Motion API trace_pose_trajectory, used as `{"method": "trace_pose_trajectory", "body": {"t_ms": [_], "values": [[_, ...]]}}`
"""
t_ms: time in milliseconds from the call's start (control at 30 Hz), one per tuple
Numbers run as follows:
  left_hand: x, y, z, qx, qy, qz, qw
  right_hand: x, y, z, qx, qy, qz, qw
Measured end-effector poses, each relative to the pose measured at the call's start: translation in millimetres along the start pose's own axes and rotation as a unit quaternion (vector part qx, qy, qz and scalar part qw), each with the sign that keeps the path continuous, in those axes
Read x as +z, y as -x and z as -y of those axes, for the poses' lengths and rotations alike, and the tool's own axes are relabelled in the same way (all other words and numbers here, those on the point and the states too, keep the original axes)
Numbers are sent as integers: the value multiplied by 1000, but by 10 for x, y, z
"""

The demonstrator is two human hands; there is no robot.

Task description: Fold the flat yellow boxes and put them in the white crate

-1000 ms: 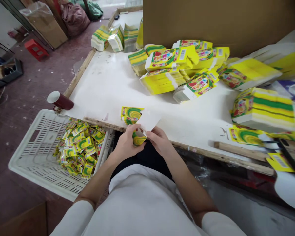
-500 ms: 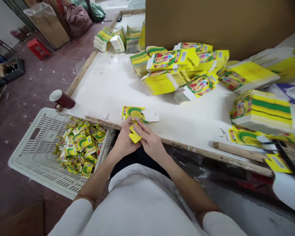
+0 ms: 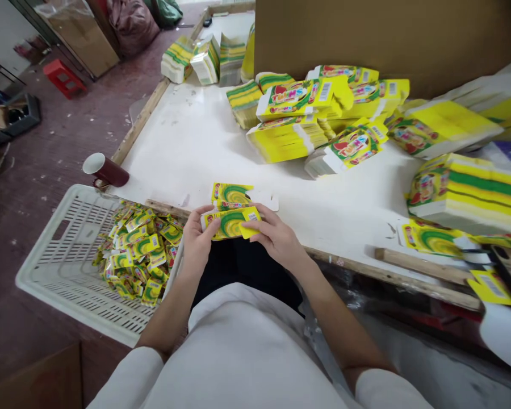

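Observation:
Between my two hands is a small yellow and green carton point(image 3: 229, 224), held just over the front edge of the table. My left hand point(image 3: 197, 238) grips its left end, thumb on the near face. At the other end, my right hand point(image 3: 276, 236) pinches the carton by its yellow flap with the barcode. Right behind it another flat carton point(image 3: 232, 193) lies on the white tabletop, its white flaps pointing right. To the left below the table, a white plastic basket point(image 3: 53, 250) holds a heap of similar small cartons point(image 3: 140, 244).
Stacks of flat cartons point(image 3: 281, 139) cover the back of the table point(image 3: 174, 136), with more stacks point(image 3: 464, 187) at the right. A maroon mug point(image 3: 111, 171) stands at the left corner. A wooden strip point(image 3: 421, 264) lies near the front edge. A red stool point(image 3: 63, 76) is on the floor.
My hands have moved apart to the two ends of the carton, and its printed long face now shows. Before, they were close together and mostly covered it. The view has shifted slightly.

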State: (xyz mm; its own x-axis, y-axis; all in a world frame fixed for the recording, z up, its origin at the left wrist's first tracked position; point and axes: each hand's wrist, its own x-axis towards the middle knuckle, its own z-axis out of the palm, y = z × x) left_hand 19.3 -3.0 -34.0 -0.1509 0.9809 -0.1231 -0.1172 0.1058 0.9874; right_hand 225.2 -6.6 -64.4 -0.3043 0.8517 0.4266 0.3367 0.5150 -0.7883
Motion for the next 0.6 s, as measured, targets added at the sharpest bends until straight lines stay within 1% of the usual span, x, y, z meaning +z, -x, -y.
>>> {"method": "trace_pose_trajectory", "body": {"t_ms": [67,100,133,267,333,400,467,600], "values": [[18,-3,3,4,16,-6,1000,-52,4,10,-7,-18,34,999],[33,3,3,5,17,-6,1000,-61,7,20,-4,-21,39,999],[50,12,2,5,16,-4,1000,-57,8,33,1,-18,34,999],[95,47,-5,0,15,-7,1000,14,-1,92,20,16,-21,999],[84,51,-15,6,28,-19,999,27,-11,114,7,10,-13,1000],[62,52,-22,9,40,-28,999,16,-15,124,-10,-7,20,1000],[48,59,-19,7,36,-27,999,0,-10,123,-9,-10,44,999],[69,89,16,8,19,-21,1000,23,8,102,11,19,26,999]]}}
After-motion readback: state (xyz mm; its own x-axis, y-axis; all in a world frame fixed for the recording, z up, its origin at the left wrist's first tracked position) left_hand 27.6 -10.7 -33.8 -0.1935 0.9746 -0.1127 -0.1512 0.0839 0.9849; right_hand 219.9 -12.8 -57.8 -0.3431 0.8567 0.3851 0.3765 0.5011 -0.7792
